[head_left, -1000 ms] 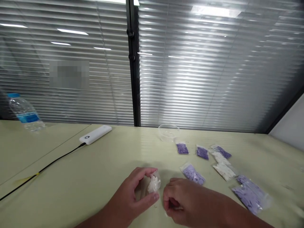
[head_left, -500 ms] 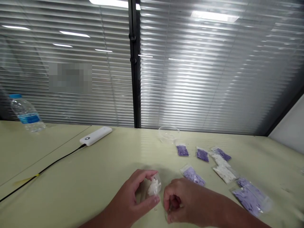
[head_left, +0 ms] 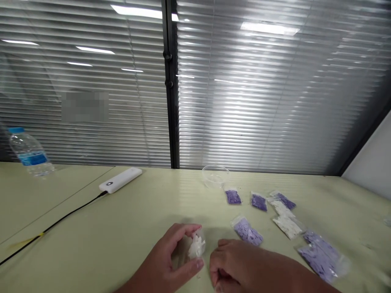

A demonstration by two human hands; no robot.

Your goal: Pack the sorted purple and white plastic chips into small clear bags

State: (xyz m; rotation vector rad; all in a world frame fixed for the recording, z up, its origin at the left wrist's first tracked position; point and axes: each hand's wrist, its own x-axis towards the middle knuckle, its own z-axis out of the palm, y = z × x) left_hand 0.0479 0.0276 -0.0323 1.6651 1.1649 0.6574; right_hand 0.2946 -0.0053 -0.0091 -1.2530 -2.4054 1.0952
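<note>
My left hand (head_left: 172,258) is curled around a small clear plastic cup (head_left: 200,236), tilted with its mouth toward the right. White flaky pieces (head_left: 196,247) fill part of it. Close by on the right, my right hand (head_left: 229,262) is closed, knuckles up, low over the table. Its fingertips are mostly hidden, so I cannot make out what they hold. Just beyond that hand lies a clear bag of light purple pieces (head_left: 248,232).
Other small bags lie on the right: dark purple (head_left: 233,197), white (head_left: 288,226) and light purple (head_left: 319,260). Behind them is a clear round container (head_left: 215,177). A white device (head_left: 120,180) with a black cable (head_left: 71,213) and a water bottle (head_left: 32,154) are on the left.
The view has shifted slightly. My right hand has turned its knuckles more upward, hiding its fingertips. My left hand keeps its hold on the cup.
</note>
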